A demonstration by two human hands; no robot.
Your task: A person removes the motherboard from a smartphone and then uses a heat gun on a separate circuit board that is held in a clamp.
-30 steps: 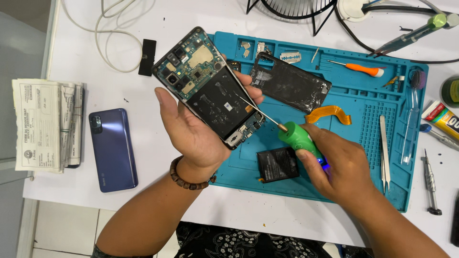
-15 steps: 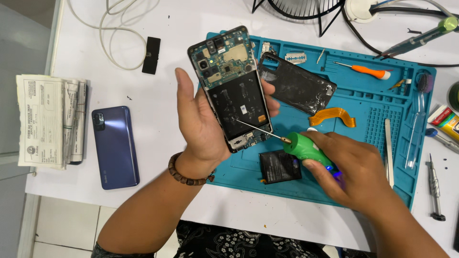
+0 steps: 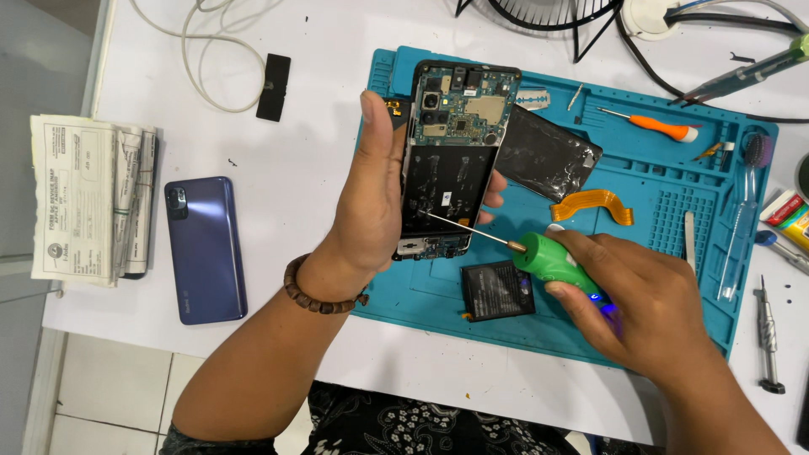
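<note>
Resting upright in left hand [image 3: 371,211]: opened phone [image 3: 451,160]

A white table [image 3: 320,109] is seen, on which a teal mat [image 3: 666,211] is laid. To the left of the mat, a blue phone [image 3: 205,250], folded papers [image 3: 88,200], a small black strip [image 3: 274,75] and a white cable [image 3: 198,63] are placed. A screwdriver [image 3: 768,337] is laid at the right edge.
</note>
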